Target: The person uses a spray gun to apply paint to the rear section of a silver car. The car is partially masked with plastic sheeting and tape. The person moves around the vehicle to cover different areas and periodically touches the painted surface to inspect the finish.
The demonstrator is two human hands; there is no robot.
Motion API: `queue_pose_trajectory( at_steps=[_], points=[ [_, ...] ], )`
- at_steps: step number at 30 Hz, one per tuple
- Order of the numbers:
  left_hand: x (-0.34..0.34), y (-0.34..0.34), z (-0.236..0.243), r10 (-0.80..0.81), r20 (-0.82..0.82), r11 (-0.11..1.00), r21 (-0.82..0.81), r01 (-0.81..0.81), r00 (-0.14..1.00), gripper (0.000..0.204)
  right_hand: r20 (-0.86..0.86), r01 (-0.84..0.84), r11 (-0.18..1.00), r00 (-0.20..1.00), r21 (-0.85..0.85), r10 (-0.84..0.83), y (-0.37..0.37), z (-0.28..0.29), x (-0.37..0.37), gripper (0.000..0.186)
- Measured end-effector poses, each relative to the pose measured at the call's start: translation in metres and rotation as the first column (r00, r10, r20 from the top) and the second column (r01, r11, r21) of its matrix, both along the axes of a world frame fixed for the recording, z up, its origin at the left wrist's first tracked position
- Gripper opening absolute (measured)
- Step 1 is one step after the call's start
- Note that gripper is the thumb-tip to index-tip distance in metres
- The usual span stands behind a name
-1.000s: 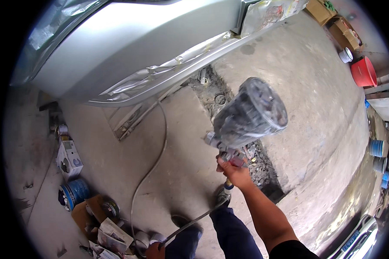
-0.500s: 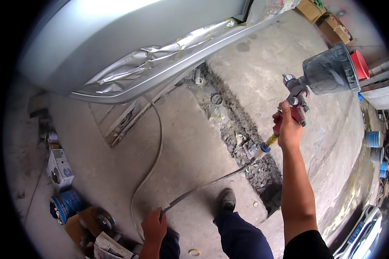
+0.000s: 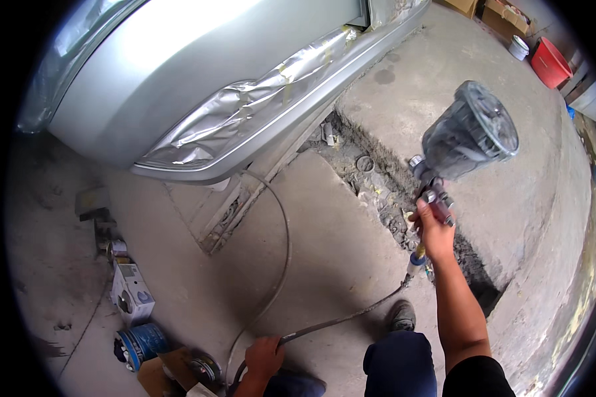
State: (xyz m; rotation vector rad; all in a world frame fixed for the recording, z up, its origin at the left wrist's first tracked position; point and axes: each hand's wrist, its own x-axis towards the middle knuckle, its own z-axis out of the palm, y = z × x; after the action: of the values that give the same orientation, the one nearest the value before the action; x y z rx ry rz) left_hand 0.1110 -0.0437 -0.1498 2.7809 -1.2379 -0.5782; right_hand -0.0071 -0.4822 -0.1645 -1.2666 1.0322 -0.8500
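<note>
At left, the silver car body overhangs the concrete floor; nearer me, my left hand curls around the hose. Further right, my right hand clenches the spray gun above the floor, its greyish cup tilted.

A hand could pass between the spray gun and silver car panel; lower, the hose obstructs.
</note>
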Motion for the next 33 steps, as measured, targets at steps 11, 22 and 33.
queue_pose_trajectory(
  at_steps=[11,22,33],
  points=[
    [0.092,0.069,-0.011,-0.204,0.339,0.978,0.103,0.179,0.919,0.017,0.118,-0.295,0.911,0.955,0.287,0.272,0.063,-0.103,0.026,0.032],
    [0.072,0.035,-0.029,-0.202,0.166,0.932,0.336,0.137,0.965,0.015,0.172,-0.155,0.922,0.98,0.356,0.098,-0.026,-0.129,0.038,0.031],
    [0.093,0.041,-0.029,-0.035,0.386,0.97,0.234,-0.062,0.922,0.022,0.32,0.007,0.934,0.938,0.358,-0.13,-0.053,-0.158,0.071,0.031]
  ],
)
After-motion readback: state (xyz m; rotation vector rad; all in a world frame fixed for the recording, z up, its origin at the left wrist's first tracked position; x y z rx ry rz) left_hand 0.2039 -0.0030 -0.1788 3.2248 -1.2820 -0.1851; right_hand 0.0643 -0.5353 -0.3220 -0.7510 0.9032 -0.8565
